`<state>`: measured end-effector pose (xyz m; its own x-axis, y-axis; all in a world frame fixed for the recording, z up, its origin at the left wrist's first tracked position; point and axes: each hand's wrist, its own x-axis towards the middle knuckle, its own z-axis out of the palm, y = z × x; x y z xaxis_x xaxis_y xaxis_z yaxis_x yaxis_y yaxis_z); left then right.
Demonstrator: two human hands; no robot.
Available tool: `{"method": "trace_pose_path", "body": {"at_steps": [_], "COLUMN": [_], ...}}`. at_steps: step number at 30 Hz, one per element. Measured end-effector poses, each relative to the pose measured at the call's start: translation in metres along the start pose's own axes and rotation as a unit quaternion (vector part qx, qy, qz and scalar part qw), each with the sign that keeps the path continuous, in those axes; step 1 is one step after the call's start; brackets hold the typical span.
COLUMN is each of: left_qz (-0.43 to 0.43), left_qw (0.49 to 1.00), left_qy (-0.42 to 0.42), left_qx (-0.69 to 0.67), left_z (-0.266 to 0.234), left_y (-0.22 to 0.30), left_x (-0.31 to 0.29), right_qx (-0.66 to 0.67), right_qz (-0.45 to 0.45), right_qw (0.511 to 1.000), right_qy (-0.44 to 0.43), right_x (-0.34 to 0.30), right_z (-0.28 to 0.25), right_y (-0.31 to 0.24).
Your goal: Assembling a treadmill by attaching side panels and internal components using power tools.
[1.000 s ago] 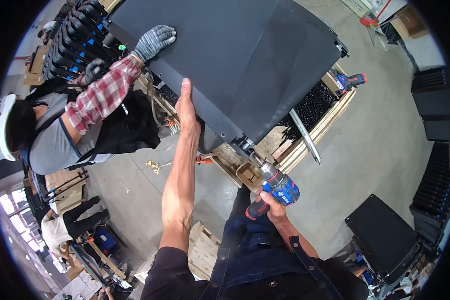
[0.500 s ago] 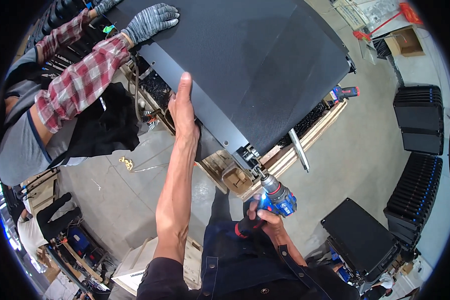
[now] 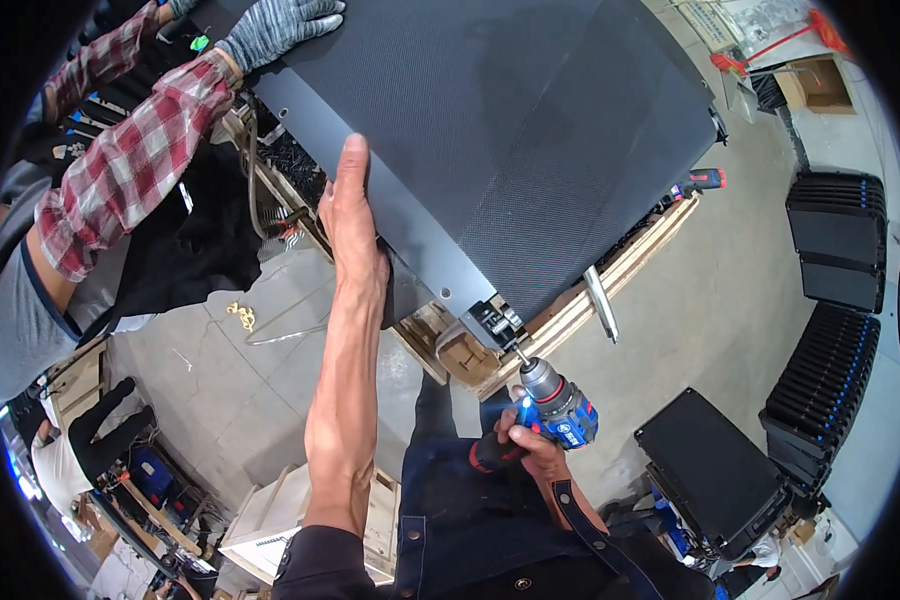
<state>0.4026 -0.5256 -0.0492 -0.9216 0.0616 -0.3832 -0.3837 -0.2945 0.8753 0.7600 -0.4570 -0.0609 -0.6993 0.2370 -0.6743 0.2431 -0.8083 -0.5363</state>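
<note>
A wide black treadmill deck (image 3: 530,130) with a ribbed belt and a grey metal side strip fills the upper middle. My left hand (image 3: 352,215) grips that strip, thumb on top and fingers hidden underneath. In my right hand (image 3: 535,440) is a blue and black cordless drill (image 3: 560,405) with its lamp lit. The bit points up at a metal bracket (image 3: 495,318) on the deck's near corner; whether it touches, I cannot tell. A co-worker's gloved hand (image 3: 275,35) lies flat on the deck's far left edge.
Beneath the deck is a wooden crate (image 3: 650,245) holding black parts, with a cardboard box (image 3: 467,360) at its near corner. A metal tube (image 3: 601,305) sticks out. Another power tool (image 3: 705,179) lies at right. Stacked black decks (image 3: 835,240) line the right wall.
The deck, my left hand and the co-worker's arm have shifted slightly leftward in view. The drill has turned a little, and more of its bit shows below the bracket.
</note>
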Motion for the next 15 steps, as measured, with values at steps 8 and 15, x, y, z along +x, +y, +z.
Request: {"method": "trace_pose_path", "body": {"at_steps": [8, 15], "left_qz": [0.001, 0.01], "left_qw": [1.0, 1.0], "left_qy": [0.003, 0.014], "left_qx": [-0.005, 0.0], "left_z": [0.004, 0.008], "left_y": [0.0, 0.0], "left_x": [-0.002, -0.004], "right_qx": [-0.025, -0.007], "right_qz": [-0.02, -0.031], "right_qw": [0.999, 0.999], "right_qy": [-0.019, -0.021], "right_x": [0.001, 0.003], "right_z": [-0.004, -0.003], "right_y": [0.003, 0.001]}}
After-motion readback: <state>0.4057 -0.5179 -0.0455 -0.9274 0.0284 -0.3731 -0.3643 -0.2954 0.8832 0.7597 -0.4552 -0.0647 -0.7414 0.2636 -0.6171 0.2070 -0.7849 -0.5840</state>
